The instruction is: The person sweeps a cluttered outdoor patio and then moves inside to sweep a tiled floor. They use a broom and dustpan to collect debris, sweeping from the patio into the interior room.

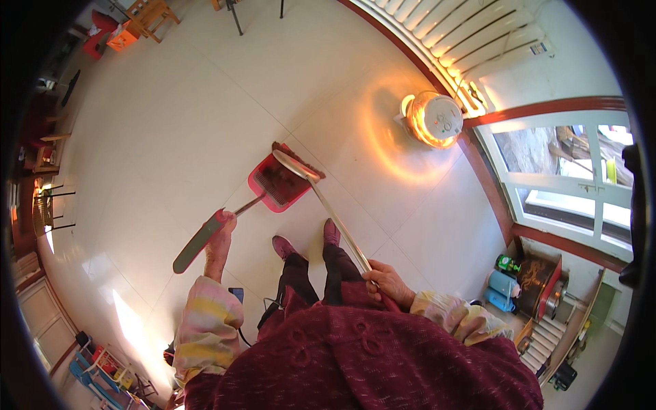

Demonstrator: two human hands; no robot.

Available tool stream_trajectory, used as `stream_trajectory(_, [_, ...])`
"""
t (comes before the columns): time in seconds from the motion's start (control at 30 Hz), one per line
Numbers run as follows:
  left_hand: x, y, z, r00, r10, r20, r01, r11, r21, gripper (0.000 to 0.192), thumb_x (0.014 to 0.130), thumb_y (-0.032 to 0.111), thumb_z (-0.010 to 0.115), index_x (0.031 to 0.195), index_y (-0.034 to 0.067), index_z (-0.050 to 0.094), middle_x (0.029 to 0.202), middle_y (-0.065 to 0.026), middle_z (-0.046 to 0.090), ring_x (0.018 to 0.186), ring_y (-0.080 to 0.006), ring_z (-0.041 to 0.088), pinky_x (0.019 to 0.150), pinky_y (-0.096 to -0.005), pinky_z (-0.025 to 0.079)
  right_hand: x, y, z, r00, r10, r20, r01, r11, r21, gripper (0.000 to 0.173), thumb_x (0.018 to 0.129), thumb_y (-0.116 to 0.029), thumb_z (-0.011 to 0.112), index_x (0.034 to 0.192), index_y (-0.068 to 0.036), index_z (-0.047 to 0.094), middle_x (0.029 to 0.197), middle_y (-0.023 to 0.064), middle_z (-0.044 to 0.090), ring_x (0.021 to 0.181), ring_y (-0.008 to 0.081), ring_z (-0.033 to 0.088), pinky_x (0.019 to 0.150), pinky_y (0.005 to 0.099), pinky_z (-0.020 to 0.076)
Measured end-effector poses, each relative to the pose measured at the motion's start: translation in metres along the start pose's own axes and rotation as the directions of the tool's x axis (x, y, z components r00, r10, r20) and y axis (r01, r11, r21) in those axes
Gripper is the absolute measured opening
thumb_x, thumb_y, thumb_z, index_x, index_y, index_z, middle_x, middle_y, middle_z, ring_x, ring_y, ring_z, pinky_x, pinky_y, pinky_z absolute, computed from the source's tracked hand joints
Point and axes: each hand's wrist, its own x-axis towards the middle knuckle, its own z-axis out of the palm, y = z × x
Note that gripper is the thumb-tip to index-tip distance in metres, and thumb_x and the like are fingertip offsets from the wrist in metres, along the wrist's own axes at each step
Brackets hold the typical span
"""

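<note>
My left hand (219,241) grips the upper end of the long-handled dustpan, near its grey-green grip (197,246). The dustpan's red pan (266,171) rests on the pale tiled floor ahead of my feet, with a comb-like strip and dark matter inside that I cannot make out. A broom head (296,165) with reddish-brown bristles lies across the pan's far right edge. From it the metal broom handle (341,225) slants back towards me. My right hand (388,282) is closed around that handle near my waist.
A round electric heater (435,120) glows on the floor at the right, beside a wall radiator (456,36). A glazed door (558,174) stands at far right. Thermos flasks (502,289) are below it. Folding chairs (105,376) lean at lower left; a wooden chair (148,18) is at top left.
</note>
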Motion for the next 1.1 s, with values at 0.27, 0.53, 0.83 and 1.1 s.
stream_trajectory(0.27, [-0.032, -0.047, -0.037, 0.978, -0.098, -0.185, 0.047, 0.964, -0.262, 0.006, 0.072, 0.007, 0.062, 0.07, 0.001, 0.059, 0.059, 0.0017, 0.051, 0.06, -0.0042, 0.045, 0.056, -0.0215, 0.039, 0.068, -0.05, -0.001, 0.975, -0.211, -0.068, 0.191, 0.955, -0.228, 0.042, 0.079, -0.009, 0.049, 0.12, -0.004, 0.042, 0.048, 0.0041, 0.046, 0.034, 0.013, 0.044, 0.03, 0.0263, 0.0351])
stream_trajectory(0.53, [-0.077, -0.098, -0.097, 0.919, -0.381, -0.101, 0.18, 0.634, -0.752, 0.008, 0.071, -0.002, 0.056, 0.075, 0.005, 0.055, 0.072, 0.0023, 0.051, 0.071, -0.0077, 0.048, 0.066, -0.0226, 0.041, 0.209, -0.132, 0.022, 0.934, -0.321, -0.159, 0.287, 0.936, -0.203, 0.015, 0.083, -0.018, 0.043, 0.095, -0.009, 0.042, 0.052, 0.0072, 0.046, 0.036, 0.0182, 0.045, 0.031, 0.0333, 0.0395])
stream_trajectory(0.83, [-0.122, -0.1, -0.13, 0.928, -0.276, -0.251, 0.207, 0.941, -0.267, 0.005, 0.074, 0.003, 0.058, 0.078, 0.005, 0.057, 0.073, 0.004, 0.051, 0.071, -0.0069, 0.048, 0.068, -0.021, 0.039, 0.132, -0.043, 0.032, 0.974, -0.03, -0.224, -0.082, 0.876, -0.476, 0.022, 0.083, -0.019, 0.04, 0.103, -0.012, 0.033, 0.057, 0.0101, 0.045, 0.041, 0.0191, 0.044, 0.034, 0.0362, 0.0404])
stream_trajectory(1.1, [-0.129, -0.129, -0.143, 0.925, -0.297, -0.238, 0.219, 0.926, -0.307, 0.008, 0.072, 0.004, 0.059, 0.08, 0.004, 0.059, 0.074, 0.0024, 0.053, 0.072, -0.0074, 0.049, 0.068, -0.021, 0.039, 0.045, -0.004, 0.071, 0.985, 0.17, -0.017, -0.137, 0.725, -0.675, 0.022, 0.086, -0.021, 0.042, 0.102, -0.006, 0.039, 0.063, 0.0074, 0.046, 0.044, 0.0138, 0.045, 0.039, 0.0287, 0.0391])
